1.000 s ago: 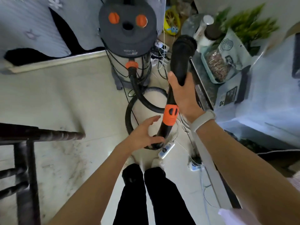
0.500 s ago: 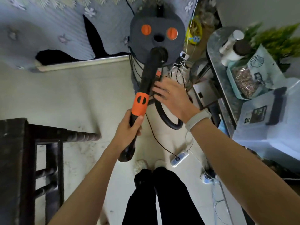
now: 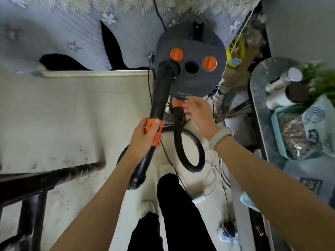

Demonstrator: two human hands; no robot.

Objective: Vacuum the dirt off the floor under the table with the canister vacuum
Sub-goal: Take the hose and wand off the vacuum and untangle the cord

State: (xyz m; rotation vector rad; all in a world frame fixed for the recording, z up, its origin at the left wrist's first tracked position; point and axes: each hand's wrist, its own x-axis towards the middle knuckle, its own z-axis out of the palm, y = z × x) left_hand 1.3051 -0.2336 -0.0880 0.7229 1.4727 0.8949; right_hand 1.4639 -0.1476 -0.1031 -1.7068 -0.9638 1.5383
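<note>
The grey canister vacuum with two orange knobs stands on the floor ahead of me. My left hand grips the black wand at its orange collar, with the wand's wide end raised in front of the canister's lid. My right hand reaches down to the orange hose connector at the canister's front, and its fingers curl at the black hose just below it. The hose loops on the floor between my hands. Dirt specks mark the pale floor at the left.
A dark wooden chair stands at the lower left. A bed with a blue floral cover fills the top. At the right is a cluttered grey table with bottles and bags. White cables and a power strip lie by my feet.
The wand passed from my right hand to my left, which slid up to the orange collar. My right hand dropped to the hose connector. The view moved nearer the canister.
</note>
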